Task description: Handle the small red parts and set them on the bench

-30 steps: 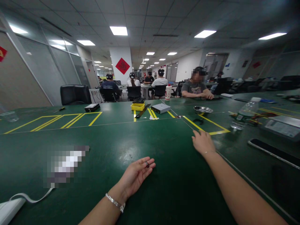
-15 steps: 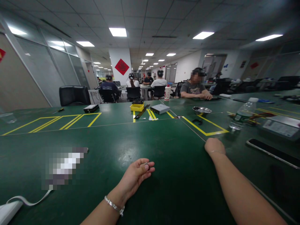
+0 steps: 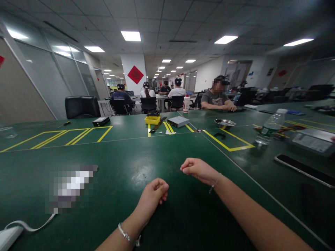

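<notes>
Resting on the green table [image 3: 125, 153], the left hand [image 3: 154, 193] curls into a loose fist, the right hand [image 3: 199, 169] just beside it with fingers folded in, any contents of either hidden; the red diamond sign [image 3: 135, 74] bears writing too small to read.

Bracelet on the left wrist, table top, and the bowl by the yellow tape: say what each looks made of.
Bracelet: probably metal, silvery links that glint. Table top: likely a green mat or coated surface, smooth and semi-gloss, since it mirrors the ceiling lights softly. Bowl: seemingly polished steel, with a bright reflective rim.
</notes>
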A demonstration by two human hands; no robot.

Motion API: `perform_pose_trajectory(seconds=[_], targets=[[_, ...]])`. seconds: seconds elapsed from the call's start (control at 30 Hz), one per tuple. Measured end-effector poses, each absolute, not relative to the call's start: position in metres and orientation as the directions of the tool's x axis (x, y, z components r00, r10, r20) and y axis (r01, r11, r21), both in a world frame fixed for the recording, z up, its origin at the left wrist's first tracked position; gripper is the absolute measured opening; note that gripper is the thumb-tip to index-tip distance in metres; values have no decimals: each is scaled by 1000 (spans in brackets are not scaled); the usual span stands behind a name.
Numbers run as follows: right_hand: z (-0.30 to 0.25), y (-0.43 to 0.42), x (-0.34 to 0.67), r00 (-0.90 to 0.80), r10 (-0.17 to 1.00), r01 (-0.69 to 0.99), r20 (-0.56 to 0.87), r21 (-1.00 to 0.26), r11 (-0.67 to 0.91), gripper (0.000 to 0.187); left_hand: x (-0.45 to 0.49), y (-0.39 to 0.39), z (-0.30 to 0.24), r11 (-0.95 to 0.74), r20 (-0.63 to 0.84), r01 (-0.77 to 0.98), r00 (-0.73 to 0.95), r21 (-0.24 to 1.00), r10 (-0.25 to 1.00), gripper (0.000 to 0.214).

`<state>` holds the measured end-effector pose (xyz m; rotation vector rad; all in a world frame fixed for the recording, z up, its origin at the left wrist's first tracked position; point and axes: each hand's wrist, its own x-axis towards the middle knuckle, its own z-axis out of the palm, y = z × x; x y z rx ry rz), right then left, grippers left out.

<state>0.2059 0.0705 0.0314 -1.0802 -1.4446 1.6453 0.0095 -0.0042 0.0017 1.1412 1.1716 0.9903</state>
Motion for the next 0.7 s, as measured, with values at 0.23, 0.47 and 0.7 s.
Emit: perform_pose_trajectory(seconds=[0.23,0.47,0.7], targets=[[30,48,178,-562,812,-89,-156,-965,-247,19,5,-4,-1,134,-135,17,150,991,980,38],[28,51,180,-569,804,-135,-174,-944,-300,15,3,0,-6,138,-130,-88,88,987,988,34],[27,49,177,-561,805,-147,-193,-934,-326,22,1,2,-5,125,-126,-273,11,954,992,23]])
